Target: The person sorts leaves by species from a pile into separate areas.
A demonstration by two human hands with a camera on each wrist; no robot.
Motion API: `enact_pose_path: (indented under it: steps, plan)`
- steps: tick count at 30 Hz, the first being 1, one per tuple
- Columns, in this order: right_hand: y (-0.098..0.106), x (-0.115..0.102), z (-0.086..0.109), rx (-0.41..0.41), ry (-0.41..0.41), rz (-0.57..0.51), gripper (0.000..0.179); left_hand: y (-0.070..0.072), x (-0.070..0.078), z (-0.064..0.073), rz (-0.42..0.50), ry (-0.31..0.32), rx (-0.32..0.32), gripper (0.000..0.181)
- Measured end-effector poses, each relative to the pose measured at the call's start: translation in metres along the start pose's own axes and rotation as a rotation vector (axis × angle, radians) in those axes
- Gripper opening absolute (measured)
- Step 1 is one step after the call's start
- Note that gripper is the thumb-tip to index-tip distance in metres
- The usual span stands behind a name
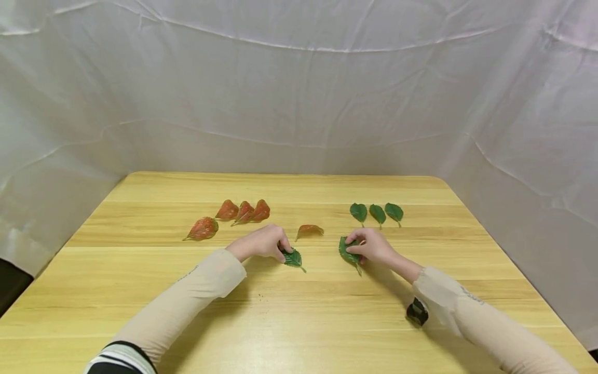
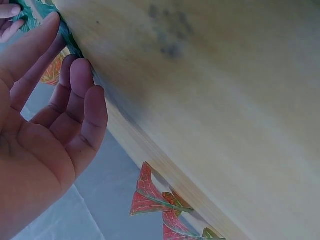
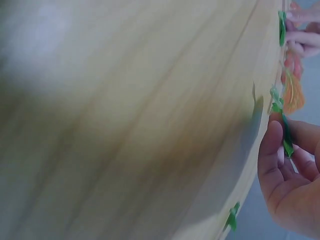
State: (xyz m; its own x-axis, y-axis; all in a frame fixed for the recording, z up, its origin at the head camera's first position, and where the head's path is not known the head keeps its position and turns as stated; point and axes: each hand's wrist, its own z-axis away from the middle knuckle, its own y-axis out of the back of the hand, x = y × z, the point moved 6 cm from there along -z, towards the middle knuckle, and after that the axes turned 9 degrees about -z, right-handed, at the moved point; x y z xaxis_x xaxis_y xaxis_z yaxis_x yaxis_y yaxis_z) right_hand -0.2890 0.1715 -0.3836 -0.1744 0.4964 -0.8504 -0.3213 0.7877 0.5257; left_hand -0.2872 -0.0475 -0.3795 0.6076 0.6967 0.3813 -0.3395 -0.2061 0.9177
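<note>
My left hand [image 1: 265, 243] pinches a green leaf [image 1: 294, 258] by its edge, low over the middle of the table; its stem points toward the near right. In the left wrist view, thumb and forefinger meet at this leaf, while the other fingers are loosely bent. A second green leaf [image 1: 348, 250], larger-looking, is held between the thumb and fingers of my right hand [image 1: 374, 246], its stem hanging toward the near side. Between and beyond the hands lies a single curled reddish-brown leaf [image 1: 310, 229]. Three green leaves [image 1: 377, 214] form a row behind the right hand.
Several red leaves [image 1: 245, 212] lie at the back left of the wooden table [image 1: 299, 322], one [image 1: 203, 228] nearer than the others. A small black object [image 1: 417, 312] is beside the right sleeve. Pale cloth [image 1: 299, 104] hangs behind and at both sides.
</note>
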Motion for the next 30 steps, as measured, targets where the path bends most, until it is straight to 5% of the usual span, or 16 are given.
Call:
enact_pose_path:
  steps: [15,30]
  plan:
    - [0.031,0.025,0.0,0.107,-0.067,0.038,0.011,0.0,0.0,0.0,0.014,0.008,-0.004,0.021]
    - [0.037,0.029,0.001,0.097,-0.072,0.162,0.008,-0.001,-0.001,-0.001,0.003,0.004,0.002,0.021]
